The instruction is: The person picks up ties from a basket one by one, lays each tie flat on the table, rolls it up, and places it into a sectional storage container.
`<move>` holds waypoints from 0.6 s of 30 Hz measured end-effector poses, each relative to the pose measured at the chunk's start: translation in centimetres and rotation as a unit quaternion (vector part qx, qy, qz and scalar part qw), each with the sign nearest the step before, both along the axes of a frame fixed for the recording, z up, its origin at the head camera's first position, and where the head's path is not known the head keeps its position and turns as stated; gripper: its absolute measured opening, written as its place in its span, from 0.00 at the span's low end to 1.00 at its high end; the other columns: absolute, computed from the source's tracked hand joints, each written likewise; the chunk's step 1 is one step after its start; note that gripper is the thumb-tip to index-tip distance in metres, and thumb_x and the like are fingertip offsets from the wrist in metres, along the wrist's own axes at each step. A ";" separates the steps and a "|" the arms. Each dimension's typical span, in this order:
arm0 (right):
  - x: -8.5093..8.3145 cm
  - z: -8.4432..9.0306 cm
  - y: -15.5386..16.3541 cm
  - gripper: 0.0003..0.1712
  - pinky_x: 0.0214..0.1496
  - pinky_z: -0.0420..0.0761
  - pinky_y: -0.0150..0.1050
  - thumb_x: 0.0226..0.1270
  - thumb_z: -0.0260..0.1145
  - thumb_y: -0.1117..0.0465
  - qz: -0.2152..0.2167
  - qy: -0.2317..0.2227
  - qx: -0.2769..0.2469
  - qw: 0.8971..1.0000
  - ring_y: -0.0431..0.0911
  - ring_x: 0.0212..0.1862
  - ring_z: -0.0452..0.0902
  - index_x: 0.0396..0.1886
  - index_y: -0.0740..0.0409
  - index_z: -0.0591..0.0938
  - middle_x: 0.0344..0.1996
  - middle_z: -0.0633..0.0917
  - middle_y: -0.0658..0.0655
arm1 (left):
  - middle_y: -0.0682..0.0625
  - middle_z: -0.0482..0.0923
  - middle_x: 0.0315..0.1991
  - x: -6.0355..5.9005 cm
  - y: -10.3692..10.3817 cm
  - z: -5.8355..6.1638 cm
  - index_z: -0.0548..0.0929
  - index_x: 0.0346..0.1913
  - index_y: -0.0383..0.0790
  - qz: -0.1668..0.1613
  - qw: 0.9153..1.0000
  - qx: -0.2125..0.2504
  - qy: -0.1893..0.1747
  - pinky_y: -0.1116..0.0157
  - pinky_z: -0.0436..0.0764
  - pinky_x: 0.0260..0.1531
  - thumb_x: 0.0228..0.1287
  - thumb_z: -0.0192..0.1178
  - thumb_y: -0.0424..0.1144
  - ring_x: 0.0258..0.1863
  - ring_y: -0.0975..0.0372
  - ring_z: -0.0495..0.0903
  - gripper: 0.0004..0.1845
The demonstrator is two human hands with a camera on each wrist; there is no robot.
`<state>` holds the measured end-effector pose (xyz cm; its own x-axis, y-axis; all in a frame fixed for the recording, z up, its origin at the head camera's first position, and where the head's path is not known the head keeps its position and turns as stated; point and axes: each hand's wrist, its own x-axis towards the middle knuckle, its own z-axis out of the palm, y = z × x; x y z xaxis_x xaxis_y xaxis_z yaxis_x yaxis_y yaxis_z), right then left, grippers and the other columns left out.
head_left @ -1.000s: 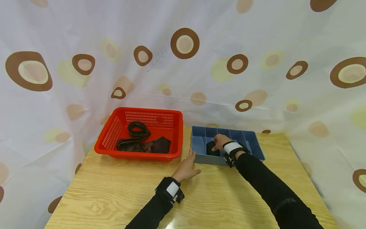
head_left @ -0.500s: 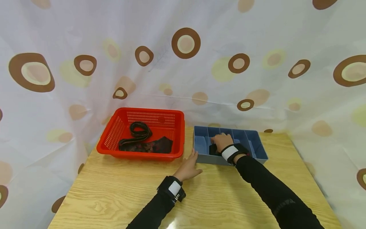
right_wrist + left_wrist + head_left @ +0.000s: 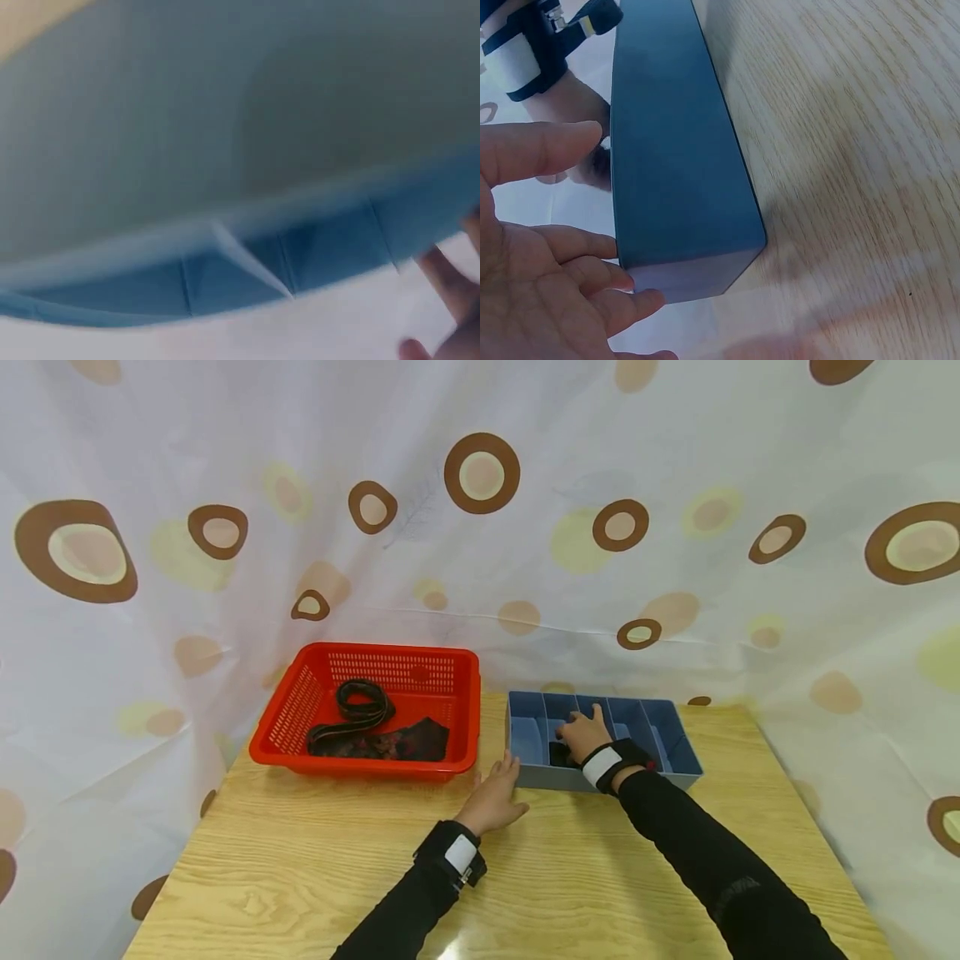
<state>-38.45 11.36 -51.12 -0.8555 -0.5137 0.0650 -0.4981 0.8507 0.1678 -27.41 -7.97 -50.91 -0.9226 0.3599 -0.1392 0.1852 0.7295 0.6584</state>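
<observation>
On my wooden table (image 3: 315,860) I count one red basket (image 3: 300,710) at centre left and one blue divided box (image 3: 675,735) at centre right. The basket holds one coiled black belt (image 3: 363,697) and one dark cloth (image 3: 408,743). Two hands: my left hand (image 3: 491,797), my right hand (image 3: 585,735).

Staged recording setup, wooden table (image 3: 300,877), spotted curtain backdrop (image 3: 480,527), sorting bins

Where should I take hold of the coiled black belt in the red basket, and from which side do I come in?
Probably straight from above. The coiled black belt lies flat near the middle of the red basket, whose raised walls block a side approach. Pinch across the bundled loops at the coil's rounded end, so the turns stay together. Its loose tail runs toward the dark patterned cloth, so lift clear of that.
</observation>
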 end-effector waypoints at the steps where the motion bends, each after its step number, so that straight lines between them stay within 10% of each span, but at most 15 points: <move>1: 0.1 0.2 -0.1 0.17 0.61 0.60 0.67 0.35 0.81 0.61 -0.001 0.003 -0.007 1.000 0.57 0.54 0.75 0.30 0.49 0.87 0.24 0.87 0.52 | 0.38 0.46 0.74 0.1 0.0 0.0 0.55 0.71 0.31 0.000 1.000 -0.001 0.000 0.39 0.44 0.68 0.59 0.62 0.38 0.73 0.45 0.50 0.40; 12: 1.5 -0.1 -1.4 0.19 0.65 0.56 0.68 0.52 0.68 0.72 -0.027 -0.051 -0.024 0.998 0.57 0.60 0.74 0.07 0.52 0.77 0.10 0.79 0.52 | 0.39 0.45 0.75 0.7 -0.3 -0.5 0.55 0.71 0.32 0.008 1.000 -0.008 0.003 0.38 0.43 0.68 0.59 0.63 0.38 0.73 0.45 0.51 0.41; 18: 2.2 1.2 -1.5 0.06 0.63 0.58 0.67 0.47 0.76 0.62 -0.017 0.004 -0.049 0.999 0.58 0.59 0.73 0.19 0.51 0.85 0.20 0.85 0.52 | 0.38 0.48 0.74 0.9 -1.2 -0.8 0.56 0.72 0.34 -0.022 0.998 -0.001 0.067 0.40 0.51 0.67 0.61 0.61 0.36 0.72 0.44 0.53 0.39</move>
